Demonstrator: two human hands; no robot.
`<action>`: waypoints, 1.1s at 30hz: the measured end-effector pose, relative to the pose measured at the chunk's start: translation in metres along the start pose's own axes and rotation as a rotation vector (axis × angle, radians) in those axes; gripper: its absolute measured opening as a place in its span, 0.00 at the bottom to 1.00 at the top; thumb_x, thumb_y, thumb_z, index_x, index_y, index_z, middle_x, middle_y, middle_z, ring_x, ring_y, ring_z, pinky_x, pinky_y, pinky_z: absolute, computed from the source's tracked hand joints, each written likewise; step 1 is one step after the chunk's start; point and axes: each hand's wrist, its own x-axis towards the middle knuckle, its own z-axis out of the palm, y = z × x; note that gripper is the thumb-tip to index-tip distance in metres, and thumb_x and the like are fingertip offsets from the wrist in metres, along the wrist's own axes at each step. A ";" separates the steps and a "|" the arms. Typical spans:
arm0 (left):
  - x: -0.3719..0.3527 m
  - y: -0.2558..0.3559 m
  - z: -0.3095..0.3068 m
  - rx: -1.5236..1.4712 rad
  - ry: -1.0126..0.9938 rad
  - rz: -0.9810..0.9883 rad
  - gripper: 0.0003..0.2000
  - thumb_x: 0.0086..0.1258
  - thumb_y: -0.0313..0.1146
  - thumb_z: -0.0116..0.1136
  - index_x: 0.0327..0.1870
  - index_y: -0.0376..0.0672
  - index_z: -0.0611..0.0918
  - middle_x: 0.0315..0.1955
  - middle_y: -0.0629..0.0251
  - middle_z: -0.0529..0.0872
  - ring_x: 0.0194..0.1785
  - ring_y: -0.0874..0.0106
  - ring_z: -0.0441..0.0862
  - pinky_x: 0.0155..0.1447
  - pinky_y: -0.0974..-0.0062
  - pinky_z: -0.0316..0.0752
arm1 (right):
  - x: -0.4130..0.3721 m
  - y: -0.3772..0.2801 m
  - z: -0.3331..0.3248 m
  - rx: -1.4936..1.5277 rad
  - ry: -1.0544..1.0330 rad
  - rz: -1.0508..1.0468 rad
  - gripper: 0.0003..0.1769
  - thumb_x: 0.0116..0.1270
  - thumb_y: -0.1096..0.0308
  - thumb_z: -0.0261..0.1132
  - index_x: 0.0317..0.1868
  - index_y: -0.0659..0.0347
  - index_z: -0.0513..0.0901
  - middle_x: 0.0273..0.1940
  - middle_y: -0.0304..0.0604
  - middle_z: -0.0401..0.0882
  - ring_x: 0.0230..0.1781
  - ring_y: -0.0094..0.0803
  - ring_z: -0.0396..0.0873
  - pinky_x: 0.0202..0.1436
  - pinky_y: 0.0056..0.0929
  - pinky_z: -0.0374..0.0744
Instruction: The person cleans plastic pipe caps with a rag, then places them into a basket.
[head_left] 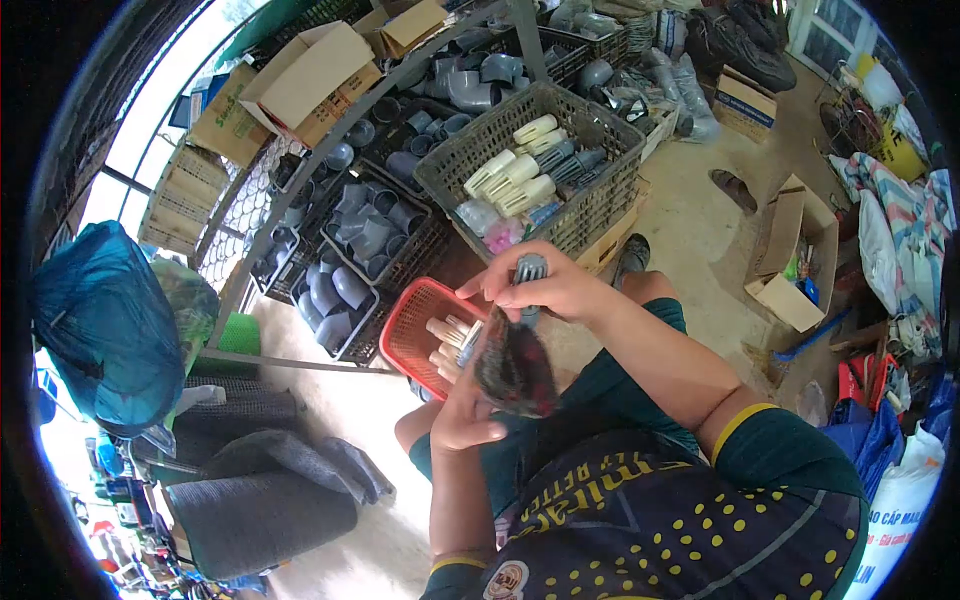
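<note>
My right hand point(562, 283) is closed around a grey slotted plastic fitting point(531, 270), which stands upright between the fingers. Just below it, my left hand point(468, 408) holds a dark, fuzzy red-and-black cloth-like piece point(518, 368), its thumb apart and its fingers partly hidden behind the piece. Close behind the left hand sits a red plastic basket point(400, 335) with several cream slotted fittings point(447, 340) inside. Beyond both hands, a large dark crate point(600, 205) contains cream slotted fittings point(520, 185) and grey ones point(570, 160).
Black crates of grey pipe elbows point(370, 220) line a metal-framed rack at left. Open cardboard boxes point(310, 75) rest above them. Another open carton point(790, 255) is on the floor at right, near a sandal point(733, 190). Rolled dark mesh point(260, 510) lies at lower left.
</note>
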 end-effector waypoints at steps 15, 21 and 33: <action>0.013 0.002 -0.003 0.471 -0.118 -0.294 0.18 0.50 0.26 0.77 0.41 0.39 0.81 0.36 0.69 0.82 0.41 0.71 0.79 0.47 0.73 0.73 | 0.002 -0.027 0.042 0.082 -0.698 -0.084 0.14 0.62 0.62 0.74 0.31 0.62 0.80 0.29 0.39 0.83 0.33 0.26 0.81 0.48 0.31 0.77; 0.007 0.003 0.002 0.429 -0.059 -0.208 0.12 0.53 0.34 0.75 0.29 0.41 0.80 0.27 0.68 0.81 0.33 0.72 0.79 0.44 0.74 0.73 | 0.003 -0.019 0.050 0.090 -0.741 0.107 0.17 0.62 0.63 0.74 0.26 0.61 0.75 0.24 0.42 0.81 0.34 0.33 0.87 0.52 0.36 0.78; -0.014 -0.021 -0.004 0.452 0.072 -0.197 0.13 0.56 0.26 0.73 0.39 0.37 0.82 0.34 0.69 0.81 0.47 0.72 0.81 0.53 0.73 0.75 | -0.003 -0.002 0.066 -0.255 -0.585 -0.137 0.13 0.62 0.67 0.70 0.26 0.68 0.79 0.24 0.40 0.78 0.26 0.27 0.76 0.32 0.27 0.75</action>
